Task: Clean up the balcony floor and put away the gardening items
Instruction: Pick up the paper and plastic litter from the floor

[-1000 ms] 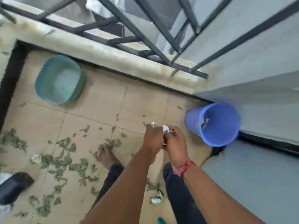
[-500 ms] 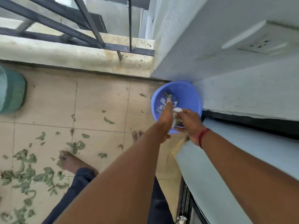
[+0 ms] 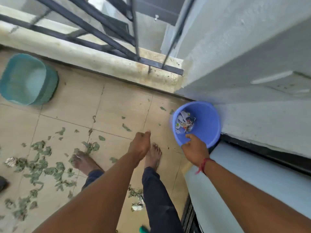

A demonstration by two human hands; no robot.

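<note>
A blue plastic bucket (image 3: 207,130) stands on the tiled floor in the corner by the grey wall, with torn paper scraps (image 3: 184,121) lying in its bottom. My right hand (image 3: 195,147) hovers over the bucket's near rim, fingers loosely curled, holding nothing. My left hand (image 3: 140,146) hangs left of the bucket above my foot, fingers loosely bent and empty. Green leaf bits (image 3: 42,165) are scattered over the floor at the left. A crumpled foil scrap (image 3: 138,201) lies beside my right leg.
A teal basket (image 3: 47,91) sits on the floor at the far left by the parapet. A black metal railing (image 3: 104,37) runs along the parapet. A crumpled wrapper (image 3: 11,161) lies among the leaves. A grey door (image 3: 244,190) is at right.
Both hands held paper scraps over the bucket; now the scraps lie inside it. My hands have parted and drawn back, the left moving away to the left.
</note>
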